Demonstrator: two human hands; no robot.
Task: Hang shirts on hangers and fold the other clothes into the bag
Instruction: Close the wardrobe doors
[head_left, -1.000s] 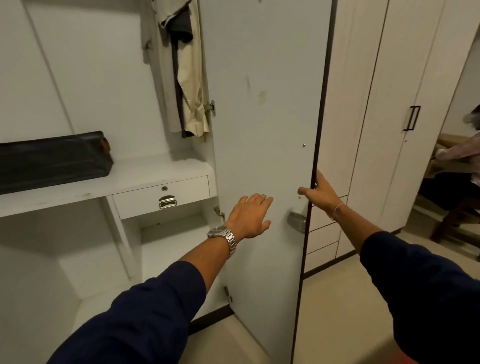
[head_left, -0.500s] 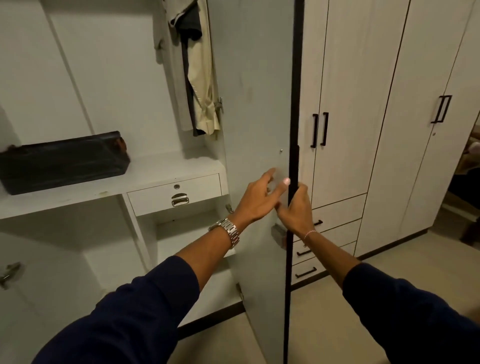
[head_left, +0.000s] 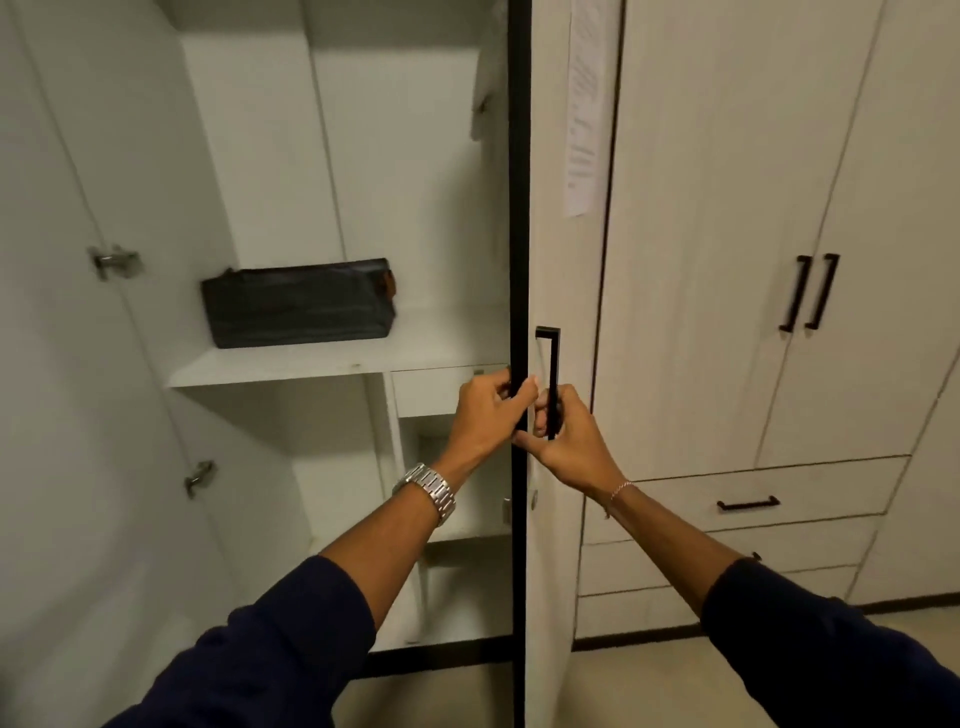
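Observation:
A black bag (head_left: 298, 304) lies on the white shelf (head_left: 270, 366) inside the open wardrobe. The wardrobe door (head_left: 563, 291) stands edge-on in the middle of the view. My left hand (head_left: 491, 413) grips the door's black edge, fingers curled round it. My right hand (head_left: 569, 439) holds the black handle (head_left: 553, 382) on the door's outer face. A pale garment (head_left: 485, 88) hangs at the wardrobe's upper right, mostly hidden behind the door.
A small drawer (head_left: 441, 387) sits under the shelf beside the door edge. To the right stand shut wardrobe doors with black handles (head_left: 810, 291) and drawers (head_left: 748, 501) below. A paper sheet (head_left: 587, 104) is stuck on the door. Hinges (head_left: 114, 262) show on the left wall.
The door has swung further toward the wardrobe and now hides most of the hanging clothes. My left hand went from flat on the door to gripping its edge; my right hand took the handle.

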